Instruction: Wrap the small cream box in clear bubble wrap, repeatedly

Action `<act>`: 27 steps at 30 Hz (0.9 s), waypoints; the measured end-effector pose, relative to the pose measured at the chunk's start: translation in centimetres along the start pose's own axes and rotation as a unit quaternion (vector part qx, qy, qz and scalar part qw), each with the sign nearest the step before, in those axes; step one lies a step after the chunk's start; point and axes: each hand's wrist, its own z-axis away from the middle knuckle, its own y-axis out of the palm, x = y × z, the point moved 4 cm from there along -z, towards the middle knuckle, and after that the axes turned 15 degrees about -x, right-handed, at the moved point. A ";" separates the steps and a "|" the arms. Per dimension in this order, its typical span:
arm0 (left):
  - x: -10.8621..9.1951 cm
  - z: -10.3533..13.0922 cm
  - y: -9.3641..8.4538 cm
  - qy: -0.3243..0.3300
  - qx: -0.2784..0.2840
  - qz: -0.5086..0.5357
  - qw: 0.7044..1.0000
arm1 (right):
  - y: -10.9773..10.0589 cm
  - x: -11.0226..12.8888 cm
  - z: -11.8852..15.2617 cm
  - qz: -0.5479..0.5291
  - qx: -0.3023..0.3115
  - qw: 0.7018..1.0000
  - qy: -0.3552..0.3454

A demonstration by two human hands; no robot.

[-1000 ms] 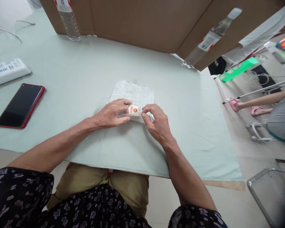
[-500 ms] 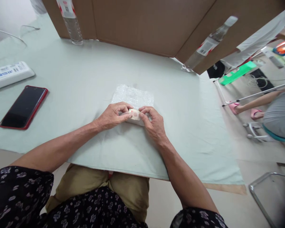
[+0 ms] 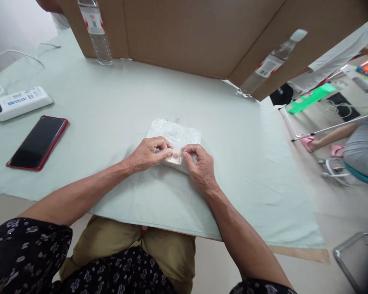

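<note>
Now, small box [image 3: 176, 157]: directly between the hands, on the bubble wrap [image 3: 173, 129], its print pale, apparently under a clear layer.
Long axis: seems to run left to right, hand to hand; covered ends leave this uncertain.
Left hand [image 3: 147, 155]: thumb and fingers nearly together, apparently pinching wrap at the box's left end.
Right hand [image 3: 201, 164]: similar close pinch, right end.
Nearer hand: neither.
Loose wrap: beyond the box, away from the person.
</note>
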 end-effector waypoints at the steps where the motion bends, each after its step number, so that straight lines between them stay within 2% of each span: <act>1: 0.0 0.0 0.0 -0.003 0.002 0.003 1.000 | 0.0 0.0 0.0 0.001 -0.002 1.000 0.001; 6: 0.0 -0.1 0.0 -0.042 0.006 0.025 0.999 | 0.1 -0.5 -0.1 0.013 0.011 1.000 0.010; 8: -0.1 -0.2 0.0 -0.058 0.007 0.031 0.998 | -0.2 -0.6 -0.2 0.037 0.013 0.999 -0.007; 11: -0.2 -0.3 0.0 -0.075 0.014 0.039 0.996 | -1.4 1.0 -0.3 0.104 -0.062 0.984 -0.131; 13: -0.1 -0.3 0.0 -0.076 0.017 0.040 0.996 | -2.2 3.0 0.2 0.154 -0.124 0.951 -0.238; 14: 0.0 -0.3 0.1 -0.074 0.019 0.040 0.996 | -2.3 3.9 0.6 0.168 -0.134 0.936 -0.280; 15: 0.1 -0.2 0.2 -0.069 0.020 0.039 0.997 | -2.1 4.6 0.9 0.174 -0.123 0.927 -0.308; 17: 0.2 -0.3 0.2 -0.055 0.016 0.032 0.998 | -1.1 5.3 1.7 0.179 -0.056 0.920 -0.343; 19: 0.2 -0.4 -0.1 -0.027 0.001 0.012 1.000 | 0.1 5.2 2.2 0.199 0.008 0.913 -0.357; 21: 0.0 -0.8 -0.7 -0.003 0.005 -0.019 1.000 | 0.9 4.5 2.5 0.220 0.035 0.908 -0.355; 23: 0.1 -1.1 -1.3 -0.022 0.059 -0.049 0.997 | 1.2 4.0 2.4 0.233 0.045 0.908 -0.346; 25: 0.5 -1.3 -2.0 -0.085 0.132 -0.057 0.986 | 1.4 3.7 2.3 0.247 0.056 0.907 -0.338; 27: 0.8 -1.6 -3.0 -0.113 0.148 -0.076 0.980 | 1.5 3.6 2.2 0.258 0.065 0.904 -0.334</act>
